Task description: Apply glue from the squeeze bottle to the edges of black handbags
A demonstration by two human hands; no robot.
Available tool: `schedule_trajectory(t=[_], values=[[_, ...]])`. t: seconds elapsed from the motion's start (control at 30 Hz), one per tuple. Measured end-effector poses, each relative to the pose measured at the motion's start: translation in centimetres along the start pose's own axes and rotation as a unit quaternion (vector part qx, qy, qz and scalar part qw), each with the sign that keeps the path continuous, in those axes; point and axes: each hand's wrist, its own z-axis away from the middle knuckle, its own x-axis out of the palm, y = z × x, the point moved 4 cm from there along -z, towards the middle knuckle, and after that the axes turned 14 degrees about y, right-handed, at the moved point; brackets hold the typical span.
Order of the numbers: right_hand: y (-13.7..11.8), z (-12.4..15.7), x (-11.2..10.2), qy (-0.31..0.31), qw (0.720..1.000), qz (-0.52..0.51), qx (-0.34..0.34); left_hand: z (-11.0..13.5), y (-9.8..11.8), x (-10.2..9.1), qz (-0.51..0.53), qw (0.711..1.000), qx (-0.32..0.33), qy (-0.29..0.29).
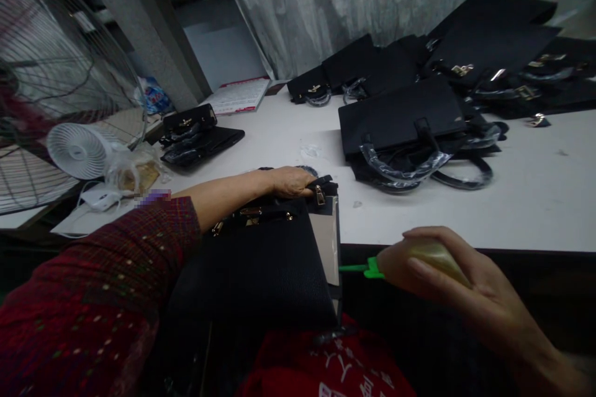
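Note:
A black handbag point(261, 267) leans over my lap against the table edge, its right side open along a beige inner panel point(325, 239). My left hand point(292, 182) is closed on the handbag's upper edge, beside a gold zipper pull point(319, 194); some of its fingertips are hidden. In my right hand point(459, 273) is a squeeze bottle point(419, 258) of yellowish-brown liquid, held sideways with fingers wrapped round it. Its thin green nozzle point(356, 268) points left, with the tip at the edge of the beige panel; whether they touch I cannot tell.
Black handbags with plastic-wrapped handles, one of them point(405, 118) close by, pile up along the back right of the white table point(535, 198). Further left lie smaller black bags point(195, 136), a small white fan point(77, 150) and a booklet point(237, 96). A large wire-caged fan point(41, 62) stands at far left.

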Motion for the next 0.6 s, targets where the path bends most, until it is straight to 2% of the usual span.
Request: schedule_trajectory(t=[0.17,0.3,0.37,0.5,0.6], values=[[-0.9,0.8,-0.5,-0.018,0.999,0.014,-0.037,0.0,0.0,0.0,-0.004,1.0,-0.002,-0.004],[-1.3,1.0,-1.7,0.082,0.995,0.034,-0.035,0.0,0.2,-0.1,-0.005,1.0,-0.002,-0.004],[-0.9,1.1,-1.9,0.09,0.995,0.036,-0.029,0.0,0.2,-0.1,-0.007,1.0,-0.007,-0.004],[1.1,1.3,-2.0,0.056,0.998,0.017,0.006,-0.1,0.0,0.0,-0.016,1.0,-0.011,-0.004],[1.7,1.5,-2.0,0.092,0.995,0.009,0.023,-0.1,-0.1,0.1,-0.014,1.0,0.0,0.004]])
